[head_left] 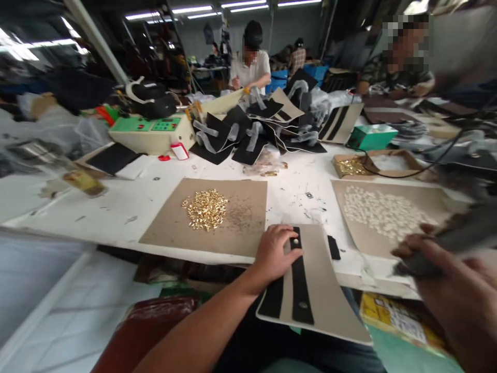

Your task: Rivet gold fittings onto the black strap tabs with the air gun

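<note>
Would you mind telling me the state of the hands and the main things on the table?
Left hand: fingers and thumb resting on the beige panel.
Right hand: closed around a dark object, too blurred to identify.
Beige panel: lower end overhanging the table edge.
Gold pieces: loosely heaped.
White pieces: spread out.
Cardboard box: open, gold pieces inside.

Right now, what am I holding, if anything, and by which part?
Left hand: the beige panel, by its upper-left corner. Right hand: apparently a blurred dark object, grip unclear.
</note>
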Tool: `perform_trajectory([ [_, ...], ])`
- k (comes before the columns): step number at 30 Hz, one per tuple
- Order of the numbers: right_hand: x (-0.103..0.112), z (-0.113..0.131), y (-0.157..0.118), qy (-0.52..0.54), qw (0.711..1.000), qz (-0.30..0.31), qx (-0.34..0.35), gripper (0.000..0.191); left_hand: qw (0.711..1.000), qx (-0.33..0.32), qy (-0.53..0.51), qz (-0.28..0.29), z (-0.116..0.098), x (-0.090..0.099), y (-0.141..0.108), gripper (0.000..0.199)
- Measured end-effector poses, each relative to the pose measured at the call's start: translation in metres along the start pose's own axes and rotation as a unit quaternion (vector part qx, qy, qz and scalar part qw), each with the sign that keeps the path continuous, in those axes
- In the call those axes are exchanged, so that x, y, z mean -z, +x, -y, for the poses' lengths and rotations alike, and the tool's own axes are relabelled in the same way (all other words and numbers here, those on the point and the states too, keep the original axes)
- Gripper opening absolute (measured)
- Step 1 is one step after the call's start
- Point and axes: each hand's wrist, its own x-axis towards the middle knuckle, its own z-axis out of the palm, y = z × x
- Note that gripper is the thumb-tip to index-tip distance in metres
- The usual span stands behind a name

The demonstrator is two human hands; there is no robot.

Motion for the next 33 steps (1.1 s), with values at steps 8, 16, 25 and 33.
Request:
perform_trajectory([
  [8,-0.129,-0.038,0.011,0.016,0.981,0.181,-0.07,0.033,1.0,-0.007,-0.003,-0.001,0.0,-0.001,-0.001,0.033],
  [16,-0.144,-0.072,0.016,-0.016,0.985,0.173,0.001,0.036,1.0,0.006,-0.02,0.015,0.0,0.002,0.001,0.034],
  [25,-0.143,-0.082,0.013,-0.079,0.981,0.173,0.048,0.033,0.999,0.018,-0.015,0.036,-0.003,0.003,0.002,0.032],
  [33,-0.142,-0.085,0.016,-0.082,0.967,0.239,0.028,0.024,0.998,0.026,-0.026,0.042,-0.003,0.005,0.003,0.028],
])
